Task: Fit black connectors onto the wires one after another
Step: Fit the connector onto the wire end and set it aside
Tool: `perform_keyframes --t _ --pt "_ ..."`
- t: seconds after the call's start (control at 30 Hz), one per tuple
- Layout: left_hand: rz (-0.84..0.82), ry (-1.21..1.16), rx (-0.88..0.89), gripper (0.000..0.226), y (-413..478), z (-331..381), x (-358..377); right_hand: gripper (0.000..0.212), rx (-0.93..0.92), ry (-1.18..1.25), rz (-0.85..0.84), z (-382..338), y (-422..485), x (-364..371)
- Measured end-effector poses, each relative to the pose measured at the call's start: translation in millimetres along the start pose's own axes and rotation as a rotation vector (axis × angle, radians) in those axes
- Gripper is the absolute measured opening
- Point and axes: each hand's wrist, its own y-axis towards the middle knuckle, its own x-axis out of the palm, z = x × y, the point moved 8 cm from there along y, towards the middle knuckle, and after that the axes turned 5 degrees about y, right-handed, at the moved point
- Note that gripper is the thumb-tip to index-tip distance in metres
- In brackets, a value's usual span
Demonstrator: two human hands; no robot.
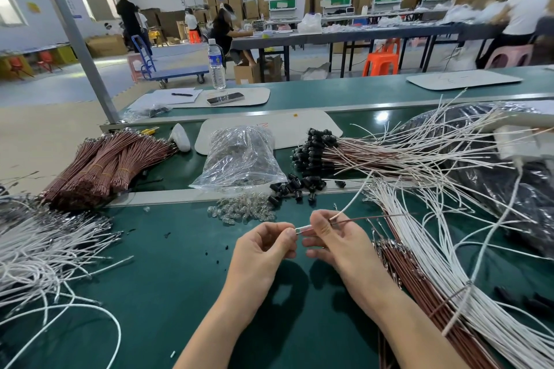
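My left hand (263, 244) and my right hand (331, 238) meet over the green bench. Between their fingertips is a small clear bulb (302, 230), pinched by my left thumb and forefinger. My right hand also pinches the ends of a white wire (355, 198) and a brown wire (368, 219) that lead off to the right. Loose black connectors (295, 184) lie just beyond the hands. A heap of clear bulbs (242, 210) sits beside them. Wires with black connectors fitted (317, 150) are piled further back.
A clear plastic bag (239, 156) stands behind the bulbs. Bundled brown wires (102, 165) lie at the left, loose white wires (45, 249) at the near left. White and brown wire bundles (434, 272) run along the right. A black plastic bag (509, 177) fills the far right.
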Motion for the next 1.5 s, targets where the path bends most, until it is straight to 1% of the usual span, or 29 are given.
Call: perform_keyframes --t 0.07,0.13,0.4,0.6,0.83,1.03,1.2,1.23,1.33,1.37,1.43,1.5 --pt "0.000 0.017 0.007 0.006 -1 1 0 0.030 0.010 -0.040 -0.039 2 -1 4" --pt "-0.010 0.038 0.011 0.006 -2 2 1 0.026 0.008 -0.056 -0.041 3 -2 3" --pt "-0.065 0.032 -0.034 0.011 -2 2 5 0.028 -0.001 -0.055 -0.048 1 -3 2" --pt "-0.086 0.038 -0.071 0.011 0 -2 5 0.027 -0.064 -0.201 -0.052 -5 -3 1" --pt "-0.156 0.021 -0.108 0.011 0 -4 8 0.029 -0.098 -0.271 -0.081 -7 -2 1" --pt "-0.148 0.070 -0.094 0.009 0 -2 8 0.030 -0.117 -0.330 -0.090 -7 -3 2" --pt "-0.102 0.156 -0.015 0.009 -2 3 8 0.032 -0.104 -0.301 -0.048 -7 -2 -3" --pt "-0.094 0.154 0.000 0.009 -3 4 8 0.029 -0.093 -0.293 -0.041 -5 -2 -4" --pt "-0.096 0.109 0.030 0.010 -5 8 9 0.013 -0.063 -0.292 -0.059 -1 -1 -3" --pt "-0.098 0.098 0.035 0.010 -5 9 9 0.013 -0.063 -0.292 -0.062 -1 -1 -2" --pt "-0.104 0.086 0.040 0.009 -6 11 9 0.020 -0.070 -0.285 -0.049 -2 -1 -3" --pt "-0.114 0.081 0.038 0.009 -6 11 9 0.020 -0.077 -0.268 -0.053 -1 -1 -3"
